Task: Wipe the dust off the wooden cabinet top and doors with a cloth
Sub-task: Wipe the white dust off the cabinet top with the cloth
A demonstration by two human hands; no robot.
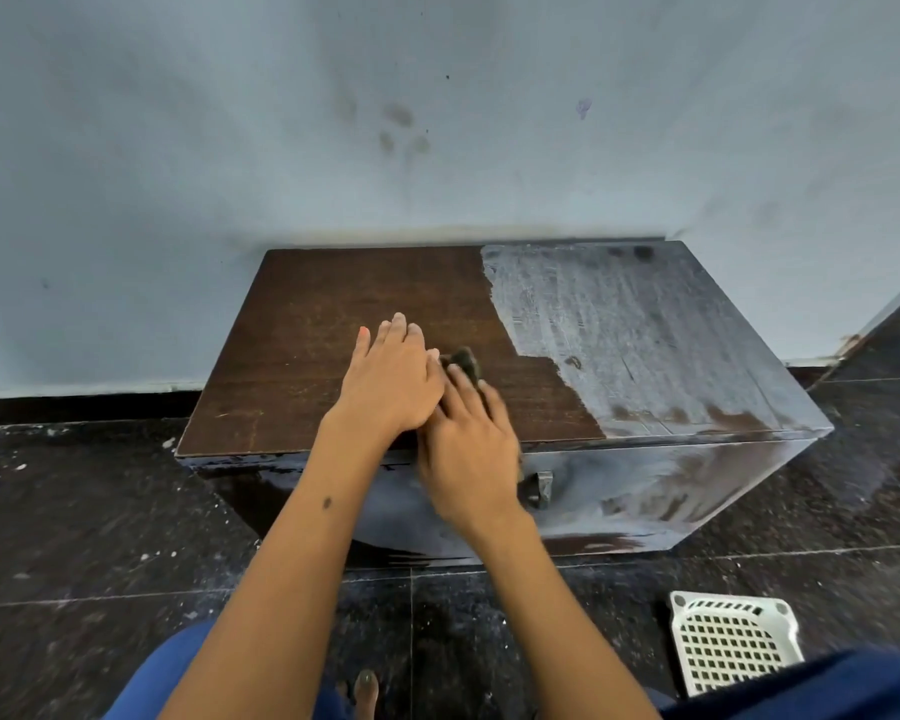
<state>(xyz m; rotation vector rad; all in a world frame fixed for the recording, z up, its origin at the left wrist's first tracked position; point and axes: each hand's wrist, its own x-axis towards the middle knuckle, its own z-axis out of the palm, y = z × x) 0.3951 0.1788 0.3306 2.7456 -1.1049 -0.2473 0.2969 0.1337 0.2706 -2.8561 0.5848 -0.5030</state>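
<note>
Both arms reach forward; left hand (391, 381) lies flat with fingers straight, right hand (468, 449) blurred, grip unclear.
</note>
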